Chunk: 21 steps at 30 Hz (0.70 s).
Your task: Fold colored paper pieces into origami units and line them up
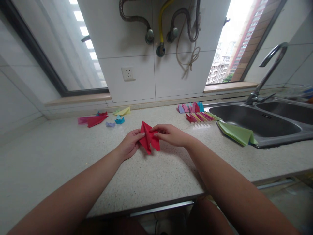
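Note:
A folded red paper piece (149,138) with pointed flaps is held just above the speckled countertop (73,163) in the middle of the view. My left hand (130,143) pinches its left edge between thumb and fingers. From the right, my right hand (171,134) closes its fingertips on the upper right flap. Both forearms reach in from the bottom corners.
Small folded paper shapes (117,119) and a red and pink folded sheet (94,120) lie at the back left. A row of coloured folded pieces (197,112) and a green paper stack (236,133) lie beside the steel sink (259,124) with its tap (269,71).

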### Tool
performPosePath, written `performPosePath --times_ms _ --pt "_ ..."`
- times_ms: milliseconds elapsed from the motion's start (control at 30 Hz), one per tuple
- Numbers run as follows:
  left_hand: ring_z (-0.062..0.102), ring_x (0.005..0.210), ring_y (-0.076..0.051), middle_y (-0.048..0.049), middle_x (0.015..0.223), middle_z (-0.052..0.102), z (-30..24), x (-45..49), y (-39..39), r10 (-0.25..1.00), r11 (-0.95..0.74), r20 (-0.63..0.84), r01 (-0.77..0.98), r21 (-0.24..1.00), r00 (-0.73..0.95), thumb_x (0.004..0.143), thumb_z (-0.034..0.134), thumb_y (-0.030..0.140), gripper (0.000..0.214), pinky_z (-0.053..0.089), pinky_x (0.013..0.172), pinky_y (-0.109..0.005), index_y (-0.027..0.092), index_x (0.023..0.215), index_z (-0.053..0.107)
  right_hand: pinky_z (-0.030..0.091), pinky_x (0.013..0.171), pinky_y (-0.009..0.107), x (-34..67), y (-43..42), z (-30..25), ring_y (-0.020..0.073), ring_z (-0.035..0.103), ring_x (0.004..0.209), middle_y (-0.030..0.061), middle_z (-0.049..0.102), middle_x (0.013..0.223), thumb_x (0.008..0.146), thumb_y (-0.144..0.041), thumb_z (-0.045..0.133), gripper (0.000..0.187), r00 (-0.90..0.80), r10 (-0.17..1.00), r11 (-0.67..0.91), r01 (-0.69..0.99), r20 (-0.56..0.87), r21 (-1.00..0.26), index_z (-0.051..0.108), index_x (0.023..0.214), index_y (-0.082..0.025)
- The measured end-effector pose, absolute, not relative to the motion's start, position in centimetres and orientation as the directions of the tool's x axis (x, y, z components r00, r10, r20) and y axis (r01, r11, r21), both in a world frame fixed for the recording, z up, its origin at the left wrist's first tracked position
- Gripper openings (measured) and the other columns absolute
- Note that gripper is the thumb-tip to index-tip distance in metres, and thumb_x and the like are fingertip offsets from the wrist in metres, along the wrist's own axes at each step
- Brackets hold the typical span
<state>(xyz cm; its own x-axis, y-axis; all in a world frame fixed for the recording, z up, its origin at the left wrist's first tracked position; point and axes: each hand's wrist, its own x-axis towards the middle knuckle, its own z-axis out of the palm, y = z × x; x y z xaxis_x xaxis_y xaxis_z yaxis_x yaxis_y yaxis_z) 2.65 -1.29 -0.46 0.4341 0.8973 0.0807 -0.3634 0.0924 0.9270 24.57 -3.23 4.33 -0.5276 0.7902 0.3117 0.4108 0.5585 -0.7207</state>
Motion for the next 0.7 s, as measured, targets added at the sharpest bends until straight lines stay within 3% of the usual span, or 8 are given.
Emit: performPosePath --times_ms 700 --pt "0.067 0.084 -0.017 -0.0102 0.098 0.074 -0.12 2.76 -1.46 0.882 0.108 0.087 -0.379 0.919 0.463 0.085 0.068 0.030 0.026 0.051 0.077 -0.026 0.012 0.103 0.072 0.050 0.081 0.031 24.60 -3.15 4.37 0.0156 0.063 0.086 0.0067 0.071 0.102 0.089 -0.024 0.057 0.026 -0.527 0.794 0.546 0.396 0.304 -0.738 0.069 0.111 -0.018"
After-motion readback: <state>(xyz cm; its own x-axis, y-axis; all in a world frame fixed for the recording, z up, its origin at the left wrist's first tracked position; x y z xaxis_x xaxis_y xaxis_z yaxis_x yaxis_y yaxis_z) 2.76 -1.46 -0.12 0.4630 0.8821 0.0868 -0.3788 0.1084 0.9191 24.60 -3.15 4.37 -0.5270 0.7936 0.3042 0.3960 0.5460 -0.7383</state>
